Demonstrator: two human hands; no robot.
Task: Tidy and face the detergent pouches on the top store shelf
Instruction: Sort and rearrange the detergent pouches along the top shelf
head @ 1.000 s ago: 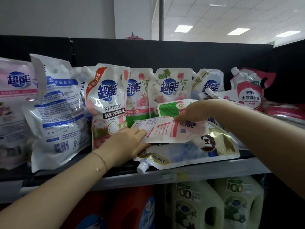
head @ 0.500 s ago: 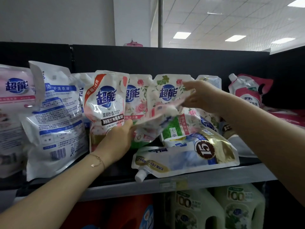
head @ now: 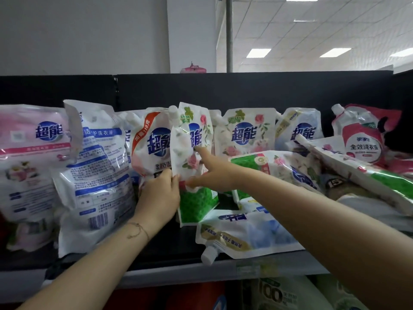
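Observation:
A floral white-and-green detergent pouch (head: 192, 139) stands upright at the middle of the top shelf (head: 223, 268), its front label facing me. My left hand (head: 159, 193) grips its lower left edge. My right hand (head: 212, 173) touches its front with a straight forefinger and thumb. A white pouch with an orange band (head: 152, 142) stands just left of it, and another floral pouch (head: 245, 133) stands to the right. A blue-and-gold pouch (head: 245, 237) lies flat at the shelf's front edge, spout down.
A pink pouch (head: 29, 153) and a white pouch turned back-out (head: 98, 173) stand at the left. Several pouches lie toppled at the right (head: 290, 168), with a red-and-white pouch (head: 359, 135) behind them. A black back panel (head: 245, 90) closes the shelf. Detergent jugs (head: 279, 294) sit below.
The floral pouch has been lifted from lying flat on the pile and stood upright. My left hand moved up to its edge; my right hand dropped from its top to its front.

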